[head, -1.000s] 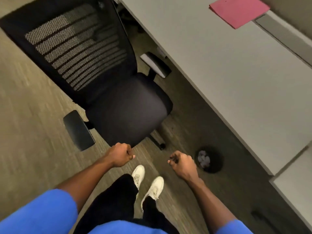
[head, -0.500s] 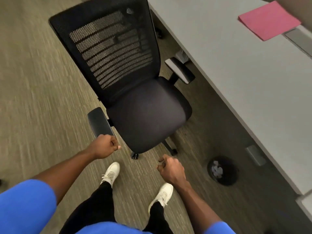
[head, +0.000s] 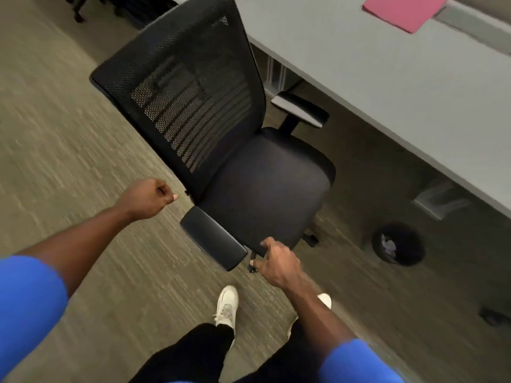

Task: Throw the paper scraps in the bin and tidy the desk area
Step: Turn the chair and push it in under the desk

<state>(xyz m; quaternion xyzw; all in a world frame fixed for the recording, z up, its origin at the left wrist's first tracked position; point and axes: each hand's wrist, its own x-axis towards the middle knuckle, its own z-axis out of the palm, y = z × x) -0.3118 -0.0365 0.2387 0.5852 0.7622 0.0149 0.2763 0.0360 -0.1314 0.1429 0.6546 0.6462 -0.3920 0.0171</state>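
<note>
A black mesh office chair [head: 260, 186] stands on the carpet beside the grey desk [head: 387, 87]. My left hand [head: 146, 199] is closed in a fist, empty, just left of the chair's backrest and above its near armrest [head: 213, 243]. My right hand [head: 276, 262] has thumb and fingers apart at the seat's front corner, right of that armrest; whether it touches the seat is unclear. A small black bin [head: 398, 254] sits on the floor under the desk edge with white paper scraps [head: 388, 244] inside.
A pink folder [head: 401, 9] lies on the desk's far side. A grey box [head: 439, 200] is mounted under the desk near the bin. Another chair's wheeled base [head: 77, 6] shows at the top left. My white shoes [head: 226, 308] stand on open carpet.
I have stepped around toward the chair's side. Both hands have come up to the chair, and my right hand has loosened from a curl into spread fingers at the seat edge.
</note>
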